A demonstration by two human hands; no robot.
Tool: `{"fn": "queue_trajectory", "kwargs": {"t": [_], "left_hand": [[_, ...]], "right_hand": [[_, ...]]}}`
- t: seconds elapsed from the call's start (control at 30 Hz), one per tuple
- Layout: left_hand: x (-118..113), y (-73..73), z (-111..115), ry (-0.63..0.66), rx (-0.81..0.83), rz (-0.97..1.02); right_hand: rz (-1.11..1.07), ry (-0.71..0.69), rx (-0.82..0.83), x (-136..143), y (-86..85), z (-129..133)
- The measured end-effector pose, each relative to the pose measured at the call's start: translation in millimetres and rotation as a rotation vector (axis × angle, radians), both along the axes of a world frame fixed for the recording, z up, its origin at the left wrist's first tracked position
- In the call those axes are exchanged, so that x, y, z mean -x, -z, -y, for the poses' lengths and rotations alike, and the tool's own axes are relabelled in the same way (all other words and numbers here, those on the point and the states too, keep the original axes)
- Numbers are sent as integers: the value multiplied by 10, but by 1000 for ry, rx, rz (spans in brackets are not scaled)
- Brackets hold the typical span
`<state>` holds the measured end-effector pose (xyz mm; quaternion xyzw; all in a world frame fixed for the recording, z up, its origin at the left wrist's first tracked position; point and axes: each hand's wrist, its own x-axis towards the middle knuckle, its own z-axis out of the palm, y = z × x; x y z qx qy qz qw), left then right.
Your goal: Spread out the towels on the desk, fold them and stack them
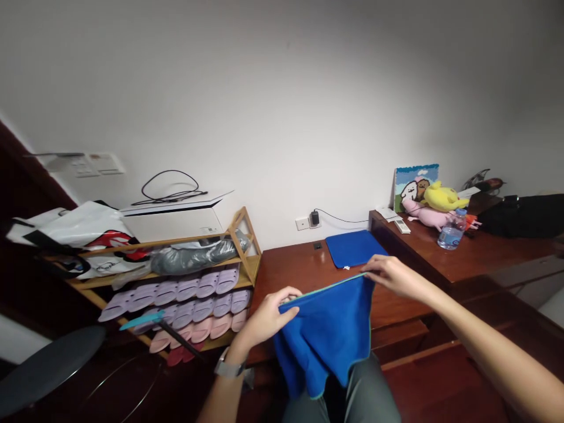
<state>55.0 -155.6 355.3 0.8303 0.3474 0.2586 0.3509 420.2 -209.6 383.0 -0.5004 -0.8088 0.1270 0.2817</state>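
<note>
Between my hands hangs a blue cloth [326,329] with a light green edge, its top edge stretched taut and its lower part falling in folds over my knees. My left hand [273,314], with a watch at its wrist, pinches the left end of the top edge. At the right end, my right hand [385,273] grips the corner between thumb and fingers. Behind the cloth, a flat blue folded piece [355,248] with a small white tag lies on the brown wooden desk [286,270].
Left of the desk stands a wooden shoe rack [247,252] with several slippers, a bag [106,235] and a white box [176,223]. On the raised right surface are a water bottle [452,232], plush toys [443,197] and a remote [402,226]. A black charger [314,217] is plugged into the wall.
</note>
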Motion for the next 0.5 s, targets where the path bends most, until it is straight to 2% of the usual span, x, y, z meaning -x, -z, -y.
{"fn": "queue_trajectory", "kwargs": {"t": [0.13, 0.23, 0.37, 0.5], "left_hand": [[115, -10, 28, 66, 103, -113], [173, 45, 42, 115, 174, -173], [412, 248, -1, 68, 223, -168], [747, 517, -6, -28, 289, -175]], "right_hand": [[8, 54, -253, 2, -256, 271], [-58, 134, -441, 8, -437, 433], [-229, 360, -602, -179, -623, 546], [-484, 549, -556, -492, -706, 591]]}}
